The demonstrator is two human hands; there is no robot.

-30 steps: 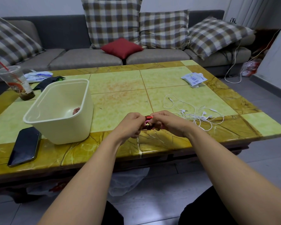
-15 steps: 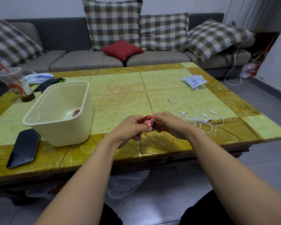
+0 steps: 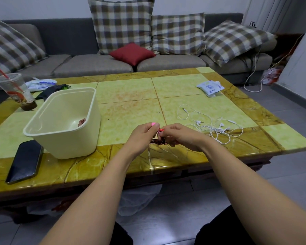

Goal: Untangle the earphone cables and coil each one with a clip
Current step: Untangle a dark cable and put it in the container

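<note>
Both hands meet over the near edge of the table (image 3: 113, 163). My left hand (image 3: 142, 137) pinches a pink clip (image 3: 153, 123) at its fingertips. My right hand (image 3: 179, 137) grips a red earphone cable (image 3: 157, 142), whose dark red coil shows between the palms and whose red plug end (image 3: 161, 130) pokes out toward the clip. A tangle of white earphone cables (image 3: 212, 127) lies loose on the table to the right of my right hand. Another reddish coil (image 3: 81, 122) rests inside the cream tub (image 3: 64, 147).
A black phone (image 3: 25, 160) lies at the near left edge beside the tub. A plastic cup with a red straw (image 3: 14, 91) stands at the far left, by a dark cloth (image 3: 49, 91). A white packet (image 3: 210, 86) sits at the far right. A sofa with checked cushions (image 3: 121, 25) stands behind.
The pink clip has risen into view at my left fingertips, above the red cable. Both hands stay together at the same spot over the table edge.
</note>
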